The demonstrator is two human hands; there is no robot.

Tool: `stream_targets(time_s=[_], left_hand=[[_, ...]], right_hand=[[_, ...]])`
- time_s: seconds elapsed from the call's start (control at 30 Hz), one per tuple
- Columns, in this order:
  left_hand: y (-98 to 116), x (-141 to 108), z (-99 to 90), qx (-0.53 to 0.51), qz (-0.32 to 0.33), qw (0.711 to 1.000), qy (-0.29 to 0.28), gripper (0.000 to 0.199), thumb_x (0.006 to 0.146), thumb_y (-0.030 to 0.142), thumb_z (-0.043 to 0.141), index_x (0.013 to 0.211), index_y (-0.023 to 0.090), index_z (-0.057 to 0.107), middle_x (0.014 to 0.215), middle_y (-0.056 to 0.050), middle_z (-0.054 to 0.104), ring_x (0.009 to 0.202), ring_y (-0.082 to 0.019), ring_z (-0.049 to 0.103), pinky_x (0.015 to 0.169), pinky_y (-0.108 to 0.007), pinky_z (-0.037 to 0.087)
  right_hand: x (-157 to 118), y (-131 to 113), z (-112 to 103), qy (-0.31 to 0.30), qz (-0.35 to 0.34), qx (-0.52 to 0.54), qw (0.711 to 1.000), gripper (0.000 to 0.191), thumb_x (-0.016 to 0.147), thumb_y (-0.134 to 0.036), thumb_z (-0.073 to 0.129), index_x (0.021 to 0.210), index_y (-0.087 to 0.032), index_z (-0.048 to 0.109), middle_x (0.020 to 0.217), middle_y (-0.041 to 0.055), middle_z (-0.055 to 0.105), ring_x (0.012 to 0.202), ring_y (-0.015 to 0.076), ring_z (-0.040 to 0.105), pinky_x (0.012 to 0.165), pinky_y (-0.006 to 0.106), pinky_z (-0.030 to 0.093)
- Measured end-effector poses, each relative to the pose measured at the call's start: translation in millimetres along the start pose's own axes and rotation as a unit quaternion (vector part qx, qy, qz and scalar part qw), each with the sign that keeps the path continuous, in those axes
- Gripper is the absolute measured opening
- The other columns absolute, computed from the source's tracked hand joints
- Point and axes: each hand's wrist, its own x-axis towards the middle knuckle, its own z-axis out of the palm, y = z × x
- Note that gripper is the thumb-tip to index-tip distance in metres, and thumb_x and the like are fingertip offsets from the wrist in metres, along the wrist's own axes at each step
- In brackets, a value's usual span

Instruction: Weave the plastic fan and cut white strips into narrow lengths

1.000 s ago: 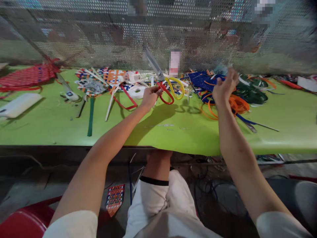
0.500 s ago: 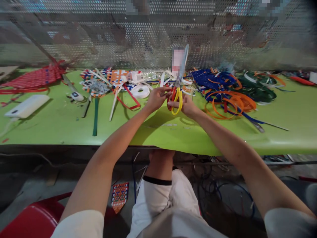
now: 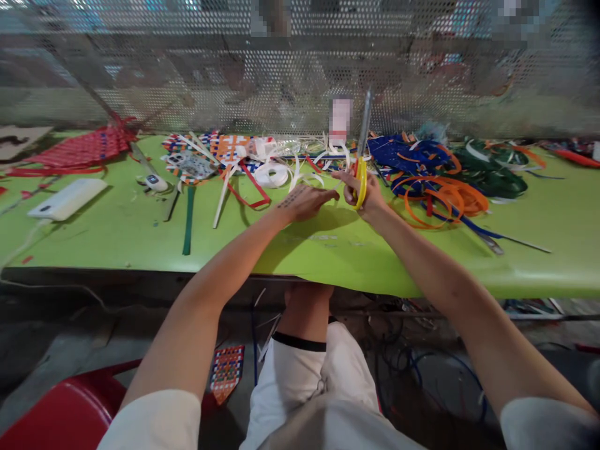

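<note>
Your right hand (image 3: 368, 192) now grips the scissors (image 3: 362, 165) alone, blades up at upper centre; your left hand (image 3: 307, 201), gone from them, hovers loosely curled, empty, over the table (image 3: 319, 256)

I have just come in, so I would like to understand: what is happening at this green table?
A person holds scissors in the right hand, with the blades pointing up. The left hand is beside it, over the green table; whether it holds anything small is unclear. Behind the hands lie a white roll and woven pieces. Orange coils lie toward the person's right.
</note>
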Motion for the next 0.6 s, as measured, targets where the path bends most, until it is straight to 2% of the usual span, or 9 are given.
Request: stream_targets(time_s=[0.07, 0.17, 0.23, 0.3, 0.37, 0.43, 0.5, 0.57, 0.6], left_hand=[[4.6, 0.6, 1.0, -0.049, -0.022, 0.999, 0.011, 0.053, 0.106, 0.018, 0.045, 0.157, 0.026, 0.059, 0.098, -0.009, 0.079, 0.079, -0.024, 0.069, 0.074, -0.034, 0.043], [3.1, 1.9, 2.0, -0.128, -0.075, 0.987, 0.068, 0.062, 0.109, 0.023, 0.043, 0.17, 0.022, 0.038, 0.089, -0.005, 0.075, 0.073, -0.022, 0.064, 0.074, -0.033, 0.044], [-2.2, 3.5, 2.4, -0.168, -0.093, 0.977, 0.092, 0.057, 0.109, 0.026, 0.044, 0.166, 0.021, 0.044, 0.083, -0.003, 0.071, 0.07, -0.021, 0.06, 0.072, -0.032, 0.044], [-8.5, 5.0, 2.9, -0.194, -0.089, 0.973, 0.09, 0.044, 0.109, 0.03, 0.044, 0.146, 0.02, 0.064, 0.075, -0.002, 0.066, 0.065, -0.02, 0.056, 0.068, -0.032, 0.042], [-14.5, 5.4, 3.1, -0.211, -0.076, 0.971, 0.085, 0.034, 0.107, 0.032, 0.045, 0.116, 0.019, 0.074, 0.07, -0.002, 0.061, 0.063, -0.019, 0.054, 0.066, -0.031, 0.039], [-20.3, 4.3, 2.3, -0.229, -0.067, 0.967, 0.093, 0.035, 0.105, 0.038, 0.046, 0.092, 0.019, 0.072, 0.068, -0.003, 0.059, 0.063, -0.019, 0.053, 0.065, -0.032, 0.038], [-26.9, 2.2, 0.1, -0.244, -0.071, 0.961, 0.107, 0.042, 0.106, 0.046, 0.046, 0.079, 0.02, 0.066, 0.067, -0.003, 0.059, 0.063, -0.019, 0.053, 0.065, -0.032, 0.037], [-34.8, -0.3, -3.8, -0.241, -0.091, 0.958, 0.125, 0.048, 0.106, 0.05, 0.044, 0.071, 0.021, 0.061, 0.063, -0.003, 0.057, 0.062, -0.02, 0.052, 0.065, -0.033, 0.037], [-39.2, -1.6, -6.2, -0.227, -0.106, 0.959, 0.134, 0.049, 0.105, 0.05, 0.045, 0.067, 0.022, 0.059, 0.061, -0.003, 0.056, 0.061, -0.02, 0.052, 0.066, -0.033, 0.037]], right_hand=[[4.4, -5.3, -7.8, 0.014, -0.044, 0.016, 0.999, 0.057, 0.069, -0.057, 0.1, 0.079, -0.028, 0.052, 0.074, -0.0056, 0.074, 0.039, 0.0067, 0.047, 0.031, 0.022, 0.036], [16.9, -14.9, -28.3, 0.063, -0.095, 0.018, 0.993, 0.05, 0.072, -0.048, 0.099, 0.082, -0.029, 0.054, 0.081, -0.0059, 0.077, 0.039, 0.0063, 0.046, 0.03, 0.023, 0.036], [26.6, -19.5, -44.0, 0.107, -0.114, 0.012, 0.988, 0.046, 0.075, -0.047, 0.096, 0.082, -0.029, 0.054, 0.081, -0.0059, 0.076, 0.04, 0.0073, 0.046, 0.03, 0.024, 0.036], [36.0, -22.2, -59.4, 0.156, -0.127, 0.009, 0.979, 0.046, 0.077, -0.046, 0.094, 0.081, -0.03, 0.051, 0.08, -0.0057, 0.074, 0.041, 0.0083, 0.046, 0.031, 0.026, 0.037], [44.2, -23.7, -74.5, 0.208, -0.137, 0.004, 0.969, 0.049, 0.079, -0.047, 0.092, 0.08, -0.03, 0.046, 0.076, -0.006, 0.07, 0.043, 0.0095, 0.047, 0.032, 0.027, 0.037], [51.1, -24.9, -89.9, 0.26, -0.148, -0.01, 0.954, 0.053, 0.083, -0.054, 0.088, 0.08, -0.03, 0.041, 0.069, -0.0071, 0.063, 0.044, 0.0113, 0.047, 0.033, 0.028, 0.036], [56.2, -26.1, -105.1, 0.296, -0.16, -0.04, 0.941, 0.057, 0.086, -0.065, 0.083, 0.08, -0.031, 0.038, 0.063, -0.0081, 0.054, 0.046, 0.0132, 0.048, 0.035, 0.03, 0.037], [59.6, -27.8, -118.6, 0.293, -0.171, -0.079, 0.937, 0.06, 0.086, -0.073, 0.08, 0.08, -0.032, 0.038, 0.06, -0.0073, 0.051, 0.052, 0.0156, 0.053, 0.041, 0.035, 0.043], [61.0, -29.0, -124.2, 0.256, -0.167, -0.099, 0.947, 0.06, 0.086, -0.076, 0.079, 0.079, -0.033, 0.038, 0.06, -0.006, 0.053, 0.058, 0.0175, 0.057, 0.048, 0.038, 0.048]])
